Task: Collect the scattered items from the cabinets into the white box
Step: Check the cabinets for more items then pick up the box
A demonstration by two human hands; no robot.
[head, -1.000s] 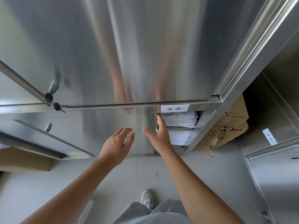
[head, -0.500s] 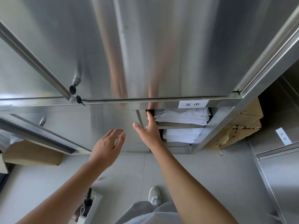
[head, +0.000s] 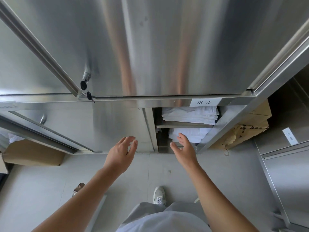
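Observation:
A steel cabinet stands in front of me, its lower sliding door (head: 117, 128) pushed left. The opening shows two stacks of folded white towels: one (head: 190, 114) on the upper shelf, one (head: 192, 133) on the lower. My right hand (head: 184, 148) is open in front of the lower stack, fingers straight, holding nothing. My left hand (head: 122, 151) hovers open before the sliding door with its fingers relaxed. A corner of a white box (head: 98, 208) shows on the floor by my left forearm, mostly hidden.
Keys (head: 86, 91) hang from the upper door's lock. A white label (head: 204, 102) sits above the opening. Cardboard boxes (head: 250, 126) fill the compartment to the right, and another carton (head: 33, 156) lies at the left. My shoe (head: 159, 195) is on the grey floor.
The lower door has slid left, widening the opening. My right hand left the door edge and moved down and right, to the lower towel stack. The left hand stayed open.

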